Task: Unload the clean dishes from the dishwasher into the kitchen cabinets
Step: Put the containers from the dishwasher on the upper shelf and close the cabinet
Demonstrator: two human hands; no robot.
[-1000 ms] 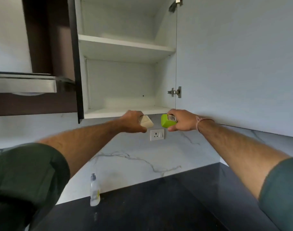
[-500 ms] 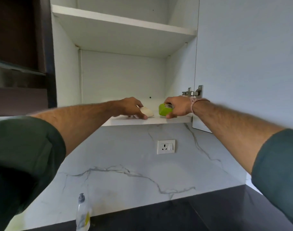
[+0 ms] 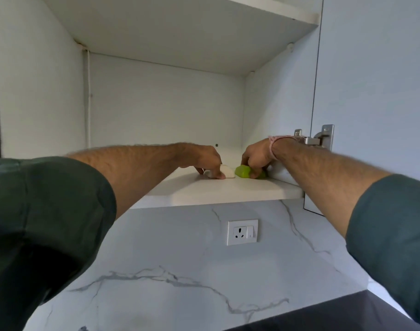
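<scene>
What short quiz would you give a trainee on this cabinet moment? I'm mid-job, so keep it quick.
1. True or false: the right hand grips the green item.
2. The cream item held by the left hand sits on: A) the countertop, B) the lower shelf, C) the upper shelf.
3. Fill in: on the marble wall below the shelf is a white power ___.
Key: 1 true; 2 B; 3 socket.

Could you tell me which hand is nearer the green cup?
Right. The right hand grips the green cup; the left hand holds the white cup beside it.
</scene>
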